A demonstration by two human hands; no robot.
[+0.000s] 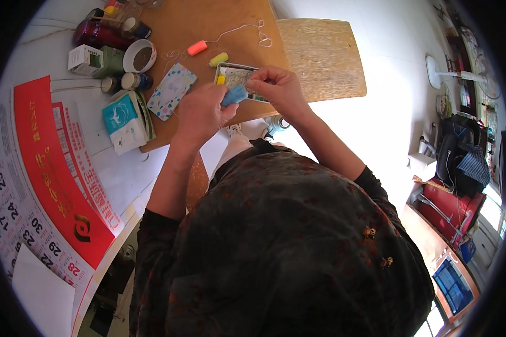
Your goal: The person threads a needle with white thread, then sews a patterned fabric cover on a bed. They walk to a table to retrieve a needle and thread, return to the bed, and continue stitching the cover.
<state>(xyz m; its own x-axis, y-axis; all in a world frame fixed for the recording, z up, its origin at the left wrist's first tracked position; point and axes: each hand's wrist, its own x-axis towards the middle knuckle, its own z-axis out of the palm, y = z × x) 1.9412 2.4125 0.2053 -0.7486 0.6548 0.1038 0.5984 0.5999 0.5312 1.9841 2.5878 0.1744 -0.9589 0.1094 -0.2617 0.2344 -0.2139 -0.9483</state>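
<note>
Over the near edge of the brown table, my left hand [203, 111] is closed around a fuzzy blue bundle that looks like thread or yarn [234, 95]. My right hand [278, 90] pinches at its right end; whatever lies between those fingertips is too small to make out. Beneath both hands sits an open tin box [238, 74], partly covered by them, with a yellow piece [221, 80] inside. Just beyond it lies a yellow-green spool of thread [218, 59]. An orange spool [197, 48] trails a pale, looped thread [262, 35].
Left of my hands lies a dotted card or booklet [172, 90]. Beside it are a tissue pack [122, 121], a bowl of dark grains [139, 56], jars [132, 81] and a small box [85, 60]. A wooden board [323, 58] adjoins the table [222, 17] on the right.
</note>
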